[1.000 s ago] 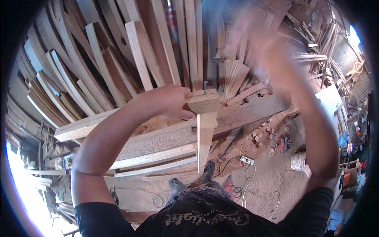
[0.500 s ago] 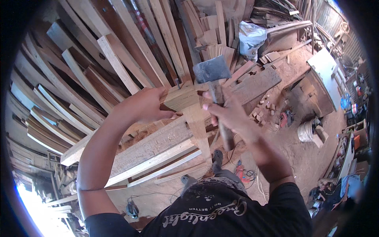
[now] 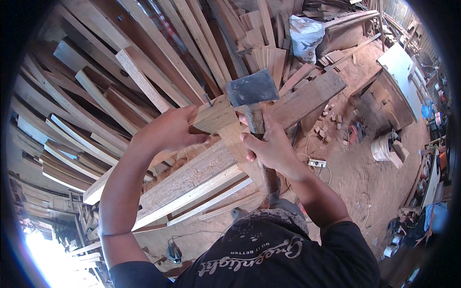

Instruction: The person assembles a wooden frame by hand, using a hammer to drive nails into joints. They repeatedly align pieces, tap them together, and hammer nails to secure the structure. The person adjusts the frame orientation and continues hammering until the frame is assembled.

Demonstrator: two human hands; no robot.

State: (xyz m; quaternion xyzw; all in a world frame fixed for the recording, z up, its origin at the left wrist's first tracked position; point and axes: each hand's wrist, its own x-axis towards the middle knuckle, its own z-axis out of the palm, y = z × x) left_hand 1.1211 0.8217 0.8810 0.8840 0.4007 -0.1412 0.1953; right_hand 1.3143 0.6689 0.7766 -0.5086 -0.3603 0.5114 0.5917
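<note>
My left hand (image 3: 170, 128) is closed around the end of a wooden block (image 3: 212, 116), thumb along its near side and fingers over the far side. A nail or bolt (image 3: 208, 100) stands up from the block's far edge. In my right hand (image 3: 276, 146) is a mallet (image 3: 253, 89) with a dark, blocky head and a worn wooden handle. Its head is just beyond the block's right end; whether they touch I cannot tell. Below the block, a flat wooden piece (image 3: 235, 137) runs down toward my legs, partly hidden by the handle and hand.
A thick beam (image 3: 187, 168) lies across in front of me. Long boards (image 3: 149, 79) lean in rows at the left and far side. A white sack (image 3: 306, 36), offcuts, a bucket (image 3: 382, 148), a red power tool (image 3: 355, 132) and a power strip (image 3: 317, 163) with cables are at the right.
The mallet and my right hand have shifted slightly left, bringing the head nearer the block. My left hand keeps its hold, and the view has turned a little.
</note>
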